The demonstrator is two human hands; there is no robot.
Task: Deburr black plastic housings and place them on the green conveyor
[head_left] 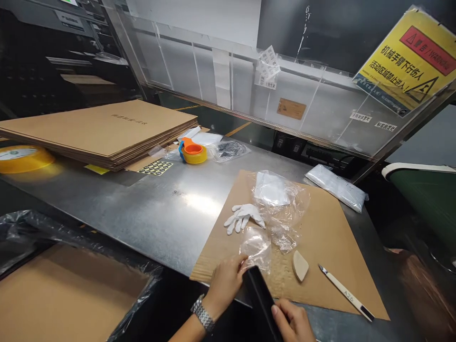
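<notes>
My right hand (292,319) is wrapped around a long, smooth black object (261,301) that slants up toward the middle; its exact kind is unclear. My left hand (228,278), with a metal watch on the wrist, pinches at the lower edge of a clear plastic bag (255,247), close to the black object's top end. The bag lies on a flat cardboard sheet (326,228). Just above it are a white glove (244,217) and a crumpled clear bag (288,216) with something white inside. A beige wedge-shaped piece (300,266) rests to the right.
A pen-like knife (345,292) marked A26 lies at the sheet's right. Stacked flat cardboard (107,126), an orange tape dispenser (193,151) and a yellow tape roll (24,159) occupy the metal table's left. A lined box (71,294) stands below left. A clear panel (245,90) runs behind.
</notes>
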